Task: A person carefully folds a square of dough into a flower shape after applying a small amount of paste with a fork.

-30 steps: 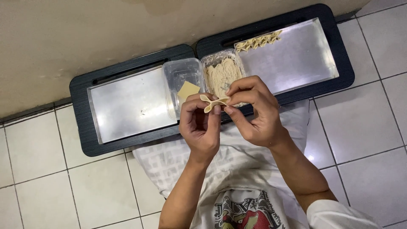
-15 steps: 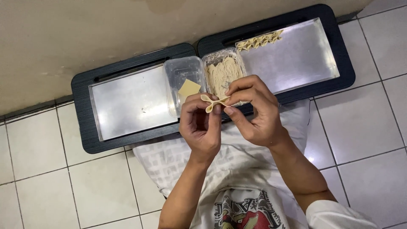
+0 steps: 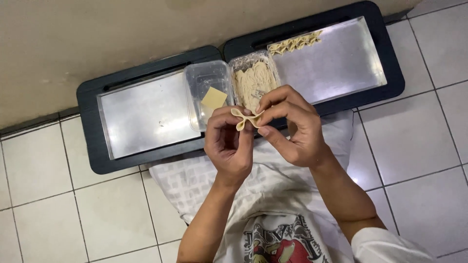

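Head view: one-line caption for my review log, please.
Both hands, left hand and right hand, pinch a folded dough wrapper above two metal trays.

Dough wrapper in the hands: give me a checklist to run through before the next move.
1. Folded dough wrapper pinched by both left hand and right hand: ok.
2. Wrapper clear of the trays: ok.
3. Free room on right metal tray beside the row of folded pieces: ok.
4. Flat wrapper ready in clear container: ok.
5. Fold sealed: cannot tell.
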